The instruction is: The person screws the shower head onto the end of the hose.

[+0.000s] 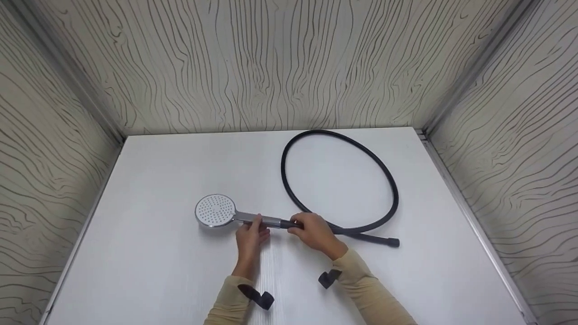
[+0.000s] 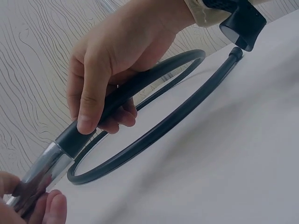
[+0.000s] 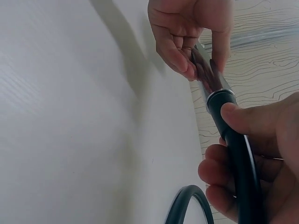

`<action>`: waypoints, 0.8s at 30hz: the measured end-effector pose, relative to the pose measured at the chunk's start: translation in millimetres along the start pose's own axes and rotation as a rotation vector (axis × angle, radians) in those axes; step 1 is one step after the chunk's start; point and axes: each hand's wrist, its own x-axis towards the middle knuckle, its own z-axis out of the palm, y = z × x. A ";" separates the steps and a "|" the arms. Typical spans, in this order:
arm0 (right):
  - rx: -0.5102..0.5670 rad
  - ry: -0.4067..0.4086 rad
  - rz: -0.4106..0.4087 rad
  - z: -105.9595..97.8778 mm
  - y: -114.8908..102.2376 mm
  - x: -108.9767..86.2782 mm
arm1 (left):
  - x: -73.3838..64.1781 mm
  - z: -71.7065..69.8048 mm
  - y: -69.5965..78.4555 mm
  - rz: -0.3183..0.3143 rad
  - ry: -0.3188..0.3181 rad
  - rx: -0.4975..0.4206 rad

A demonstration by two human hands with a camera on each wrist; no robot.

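Note:
A chrome hand shower with a round white spray face points left, its handle held up by my left hand. Thumb and fingers of that hand grip the handle near its lower end. My right hand holds the end of a black shower hose, thumb along the top and fingers curled beneath. The hose's end fitting meets the chrome handle end in line. Beyond my right hand the hose runs into a wide loop on the table, and its other end lies to the right.
Under everything is a white table. Wood-grain patterned panels stand at the back and both sides, with metal strips along the corners. A black wrist mount sits on each sleeve.

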 end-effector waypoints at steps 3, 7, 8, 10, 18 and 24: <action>-0.001 0.012 -0.003 0.3 0.5 0.7 | 0.7 -0.2 -0.1 0.000 0.000 -0.004; 0.009 -0.002 0.031 0.2 -0.2 0.8 | 1.3 -1.7 -0.7 -0.018 0.005 -0.012; 0.009 -0.009 0.048 0.1 -0.3 0.6 | 1.4 -2.2 -0.9 -0.023 0.009 -0.019; 0.008 -0.012 0.068 -0.1 -0.5 -0.3 | 1.1 -3.0 -1.2 -0.031 0.018 -0.021; -0.076 0.094 -0.041 -1.4 0.7 -4.1 | 0.0 -3.6 0.5 -0.030 0.010 -0.001; -0.092 0.050 -0.050 -4.7 1.4 -4.8 | 0.9 -4.5 5.3 -0.038 -0.006 -0.025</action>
